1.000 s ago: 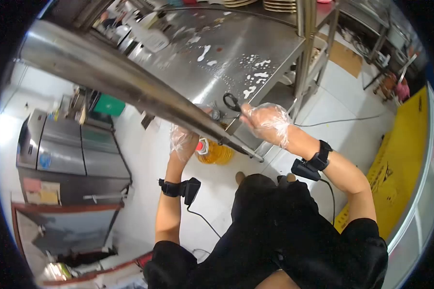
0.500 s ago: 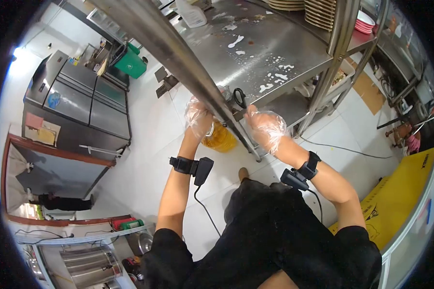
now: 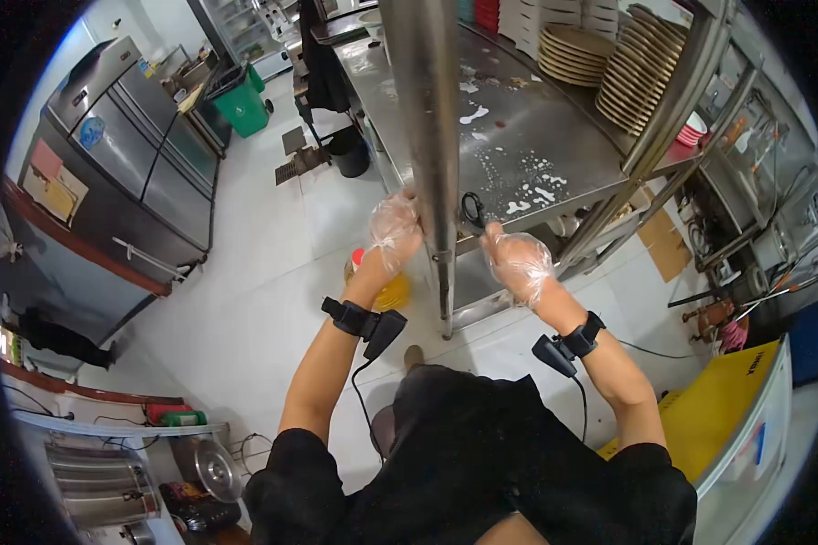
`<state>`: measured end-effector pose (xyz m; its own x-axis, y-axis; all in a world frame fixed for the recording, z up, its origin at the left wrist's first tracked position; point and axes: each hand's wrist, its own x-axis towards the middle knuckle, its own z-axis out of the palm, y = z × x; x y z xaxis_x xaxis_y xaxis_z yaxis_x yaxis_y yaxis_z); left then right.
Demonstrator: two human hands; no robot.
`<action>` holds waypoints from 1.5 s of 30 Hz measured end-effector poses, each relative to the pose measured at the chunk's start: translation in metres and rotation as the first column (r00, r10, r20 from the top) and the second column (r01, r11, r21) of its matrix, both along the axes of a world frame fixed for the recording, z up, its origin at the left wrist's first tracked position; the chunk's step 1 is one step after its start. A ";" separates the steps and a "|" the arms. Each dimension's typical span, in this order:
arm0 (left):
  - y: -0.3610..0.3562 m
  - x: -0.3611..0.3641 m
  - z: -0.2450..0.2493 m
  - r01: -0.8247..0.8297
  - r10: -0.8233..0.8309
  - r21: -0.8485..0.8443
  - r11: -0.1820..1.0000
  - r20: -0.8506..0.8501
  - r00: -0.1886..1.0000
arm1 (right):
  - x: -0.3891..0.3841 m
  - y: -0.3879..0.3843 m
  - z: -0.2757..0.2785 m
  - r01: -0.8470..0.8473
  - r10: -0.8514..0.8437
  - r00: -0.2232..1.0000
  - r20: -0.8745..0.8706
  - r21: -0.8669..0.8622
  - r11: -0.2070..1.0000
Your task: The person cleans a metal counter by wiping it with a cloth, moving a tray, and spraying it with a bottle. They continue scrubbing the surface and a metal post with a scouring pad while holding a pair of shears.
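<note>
A clear plastic glove covers my left hand (image 3: 394, 232), which is beside the upright metal post (image 3: 424, 118) at the front of the steel table (image 3: 554, 136). What its fingers hold, if anything, is hidden. My right hand (image 3: 518, 259), gloved the same way, is closed at the table's front edge. The black loop of a handle (image 3: 472, 210) shows just above its fingers, lying over the edge. White suds are spread on the tabletop. Below my left hand, a yellow container with a red cap (image 3: 392, 295) stands on the floor, partly hidden by my forearm.
Stacks of brown plates (image 3: 641, 73) stand at the table's back right. A green bin (image 3: 243, 104) and steel fridge (image 3: 123, 136) are at the left, with a black bucket (image 3: 348, 152) beyond the post. A yellow panel (image 3: 718, 409) is at the lower right.
The view has turned, so the post looks more upright and more of the table's back shows. Both hands stay near the table edge, and the black handle remains by my right hand.
</note>
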<state>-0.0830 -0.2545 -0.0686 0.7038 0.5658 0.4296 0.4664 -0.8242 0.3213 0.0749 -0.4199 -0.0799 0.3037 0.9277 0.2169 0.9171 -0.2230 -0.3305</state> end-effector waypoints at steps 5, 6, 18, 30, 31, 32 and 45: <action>-0.004 -0.001 0.002 0.050 -0.040 -0.102 0.994 0.094 0.995 | 0.023 0.010 0.003 -0.169 0.172 0.983 0.060 -0.048 0.984; -0.004 -0.001 0.001 0.048 -0.038 -0.107 0.993 0.093 0.995 | 0.026 0.009 0.002 -0.211 0.214 0.975 0.060 -0.051 0.976; -0.001 -0.003 0.002 0.017 -0.015 -0.034 0.999 0.061 0.998 | 0.048 0.014 0.005 -0.355 0.353 0.928 0.115 -0.011 0.935; -0.005 0.000 0.011 0.039 -0.022 -0.124 0.992 0.133 0.991 | 0.037 0.020 0.010 -0.344 0.342 0.930 0.135 -0.016 0.939; -0.005 0.001 0.011 0.042 -0.023 -0.148 0.988 0.131 0.991 | 0.039 0.020 0.011 -0.356 0.357 0.924 0.141 -0.033 0.934; -0.004 0.001 0.010 0.046 -0.023 -0.173 0.984 0.130 0.991 | 0.041 0.019 0.012 -0.367 0.370 0.917 0.146 -0.050 0.929; 0.000 0.004 -0.002 0.014 -0.006 -0.045 0.999 0.165 0.986 | 0.043 0.007 0.008 -0.363 0.365 0.924 0.116 -0.041 0.931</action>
